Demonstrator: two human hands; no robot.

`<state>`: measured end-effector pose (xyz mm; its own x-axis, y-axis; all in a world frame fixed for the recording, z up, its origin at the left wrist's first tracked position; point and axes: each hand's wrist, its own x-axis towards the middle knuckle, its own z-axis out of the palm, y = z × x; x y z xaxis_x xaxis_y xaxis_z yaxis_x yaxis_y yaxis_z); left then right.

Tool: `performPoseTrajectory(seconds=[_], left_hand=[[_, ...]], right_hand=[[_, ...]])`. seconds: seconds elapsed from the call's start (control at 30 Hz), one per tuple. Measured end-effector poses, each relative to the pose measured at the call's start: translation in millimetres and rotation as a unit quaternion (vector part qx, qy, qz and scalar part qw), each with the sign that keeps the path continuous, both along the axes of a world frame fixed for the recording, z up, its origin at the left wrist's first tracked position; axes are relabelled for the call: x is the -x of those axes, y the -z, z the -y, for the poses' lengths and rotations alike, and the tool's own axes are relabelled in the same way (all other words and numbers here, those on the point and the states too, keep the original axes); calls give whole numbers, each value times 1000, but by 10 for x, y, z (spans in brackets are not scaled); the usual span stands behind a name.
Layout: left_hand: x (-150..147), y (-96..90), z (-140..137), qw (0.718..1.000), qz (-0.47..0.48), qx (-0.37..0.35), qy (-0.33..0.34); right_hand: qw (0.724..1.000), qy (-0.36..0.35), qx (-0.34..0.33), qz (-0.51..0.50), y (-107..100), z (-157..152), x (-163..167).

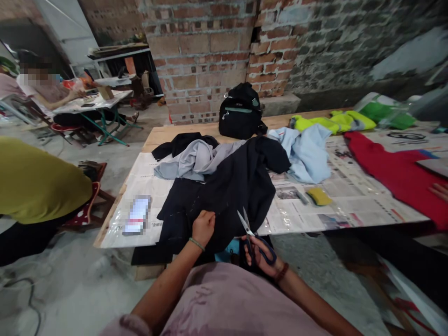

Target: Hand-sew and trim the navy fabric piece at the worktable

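A dark navy garment (pixel 241 177) lies spread over the near edge of the table, with pale stitch-like marks across it. My left hand (pixel 204 228) is closed on this cloth near the table's edge; the pinched part is hidden by the fingers. Just to its right, my right hand (pixel 261 254) grips a pair of scissors (pixel 248 228) by the dark handles. The blades are slightly apart and point up and away over the garment. No cloth shows between them.
Newspaper (pixel 266 224) covers the table. Around the garment are a phone (pixel 137 214), grey cloth (pixel 191 161), light blue cloth (pixel 308 154), a yellow sponge (pixel 319 196) and a black backpack (pixel 241 112). A co-worker's hand (pixel 440 190) rests by red cloth (pixel 385 172). Another person (pixel 42 182) sits left.
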<state>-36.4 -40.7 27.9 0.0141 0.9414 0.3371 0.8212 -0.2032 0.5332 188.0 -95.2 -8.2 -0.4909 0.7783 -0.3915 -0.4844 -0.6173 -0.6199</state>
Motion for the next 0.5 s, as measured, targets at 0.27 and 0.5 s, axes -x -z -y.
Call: performPoseTrajectory(seconds=[0.27, 0.5], left_hand=[[-314, -396, -670, 990, -15, 141, -26], [-497, -292, -939, 946, 147, 287, -36]], right_hand=[[1000, -6, -5, -24, 19, 18, -20], [1000, -1, -3, -21, 7, 10, -23]])
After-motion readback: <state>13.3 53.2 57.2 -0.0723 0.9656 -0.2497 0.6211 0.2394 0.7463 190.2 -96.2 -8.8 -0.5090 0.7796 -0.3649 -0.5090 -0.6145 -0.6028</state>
